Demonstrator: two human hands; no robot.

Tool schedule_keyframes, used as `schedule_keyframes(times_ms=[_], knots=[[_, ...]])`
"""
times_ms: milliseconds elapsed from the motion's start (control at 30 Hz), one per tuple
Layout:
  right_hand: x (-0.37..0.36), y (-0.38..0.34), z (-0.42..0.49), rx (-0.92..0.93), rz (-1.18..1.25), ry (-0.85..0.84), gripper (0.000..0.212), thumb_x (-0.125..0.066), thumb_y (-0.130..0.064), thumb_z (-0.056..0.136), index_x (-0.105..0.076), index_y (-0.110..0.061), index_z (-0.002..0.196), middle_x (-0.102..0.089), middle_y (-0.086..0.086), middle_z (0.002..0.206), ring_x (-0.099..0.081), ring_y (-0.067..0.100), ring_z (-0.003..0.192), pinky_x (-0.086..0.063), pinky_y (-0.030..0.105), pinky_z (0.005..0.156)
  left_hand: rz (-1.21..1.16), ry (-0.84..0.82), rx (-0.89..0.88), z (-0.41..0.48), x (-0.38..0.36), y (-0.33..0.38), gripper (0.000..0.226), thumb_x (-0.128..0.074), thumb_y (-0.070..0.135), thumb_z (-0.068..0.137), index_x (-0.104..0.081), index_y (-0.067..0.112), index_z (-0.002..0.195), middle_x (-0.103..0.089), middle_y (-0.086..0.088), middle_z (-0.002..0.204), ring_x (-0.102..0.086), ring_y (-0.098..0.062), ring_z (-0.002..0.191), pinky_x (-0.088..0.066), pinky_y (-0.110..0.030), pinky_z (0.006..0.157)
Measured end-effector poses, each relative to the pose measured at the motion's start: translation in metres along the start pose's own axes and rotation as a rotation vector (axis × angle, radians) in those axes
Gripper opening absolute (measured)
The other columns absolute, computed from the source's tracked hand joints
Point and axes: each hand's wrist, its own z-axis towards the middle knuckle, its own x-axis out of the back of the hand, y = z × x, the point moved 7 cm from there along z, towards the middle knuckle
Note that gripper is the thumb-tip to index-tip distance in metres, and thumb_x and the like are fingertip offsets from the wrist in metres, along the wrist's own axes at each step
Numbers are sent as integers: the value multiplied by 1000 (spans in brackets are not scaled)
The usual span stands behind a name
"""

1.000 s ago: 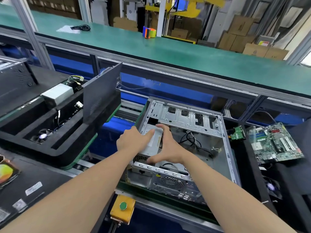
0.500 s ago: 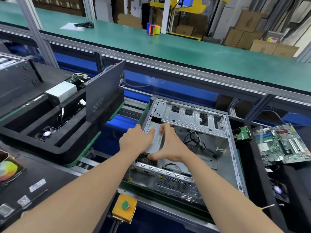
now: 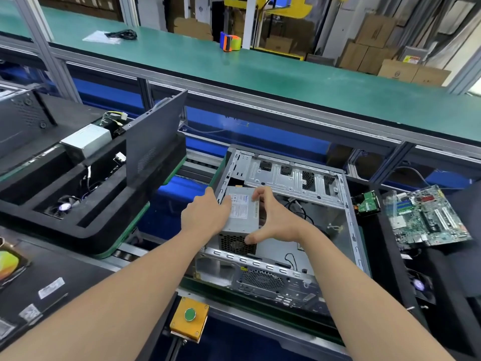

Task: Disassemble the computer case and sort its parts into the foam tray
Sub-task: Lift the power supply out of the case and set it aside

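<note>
Holds the power supply [image 3: 242, 217] from both sides, in the near-left corner of the open computer case [image 3: 348, 230]. Clamps its left edge with the left hand [image 3: 205, 217], fingers curled onto the top. Spans its right edge with the right hand [image 3: 276, 220], thumb at the near corner, fingers hooked over the far end. Cannot tell whether lifted clear of the case floor. Just right of the case, on the foam tray [image 3: 382, 256]: a hard drive [image 3: 367, 203] and a motherboard [image 3: 426, 217]. To the left, a second tray [image 3: 86, 230] with an upright side panel [image 3: 156, 144].
</note>
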Motion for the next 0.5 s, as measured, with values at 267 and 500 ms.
schedule_keyframes(times_ms=[267,500], knots=[[8,-10,-18,-103,136,-97,119,-98,-20,64,-21,-52,148,-27,-7,163,-42,23,146,-40,52,120,30,-45,-87,-4,1,11,63,-24,73,93,-35,23,129,-63,-8,118,-62,-35,101,-48,-45,81],[-3,-10,-18,-340,269,-94,126,-92,-8,78,-4,-45,161,-55,-3,148,-57,24,131,-48,51,113,-27,-92,-46,-4,1,4,59,-35,76,89,-32,34,129,-65,-7,114,-63,-36,98,-45,-42,77]])
